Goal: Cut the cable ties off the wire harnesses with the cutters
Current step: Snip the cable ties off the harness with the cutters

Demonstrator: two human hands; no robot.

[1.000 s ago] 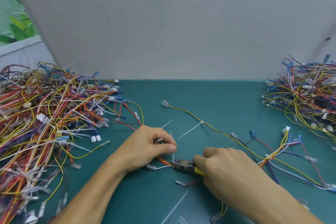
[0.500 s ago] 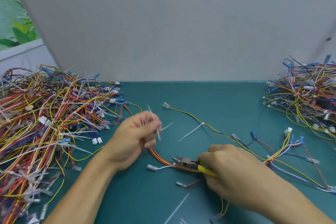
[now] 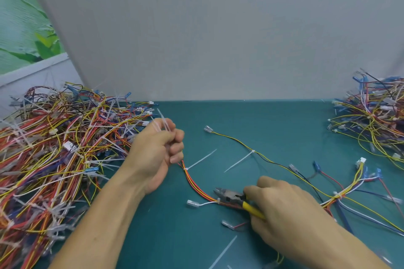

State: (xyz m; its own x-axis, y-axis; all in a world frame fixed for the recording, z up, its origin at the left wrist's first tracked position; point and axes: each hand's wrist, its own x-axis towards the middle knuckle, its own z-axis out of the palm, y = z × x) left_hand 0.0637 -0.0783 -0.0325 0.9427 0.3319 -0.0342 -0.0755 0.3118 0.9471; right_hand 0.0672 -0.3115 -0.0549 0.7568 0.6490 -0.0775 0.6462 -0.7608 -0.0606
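Observation:
A loose wire harness point(image 3: 275, 162) of red, orange, yellow and black wires lies across the green mat point(image 3: 251, 120), with white cable ties point(image 3: 238, 160) on it. My left hand point(image 3: 156, 153) is raised near the left pile and pinches a cut white cable tie point(image 3: 162, 122) that sticks up from its fingers. My right hand point(image 3: 284, 214) grips the yellow handles of the cutters point(image 3: 234, 197). Their dark jaws lie low over the red and orange wires.
A big pile of tied harnesses point(image 3: 56, 155) fills the left side. A smaller pile point(image 3: 376, 122) sits at the right back. Cut tie pieces point(image 3: 223, 251) lie on the mat near the front. A grey wall panel point(image 3: 218, 39) closes the back.
My left hand has lifted away from the cutters, up and to the left, taking a cut tie with it. The right hand with the cutters has hardly shifted.

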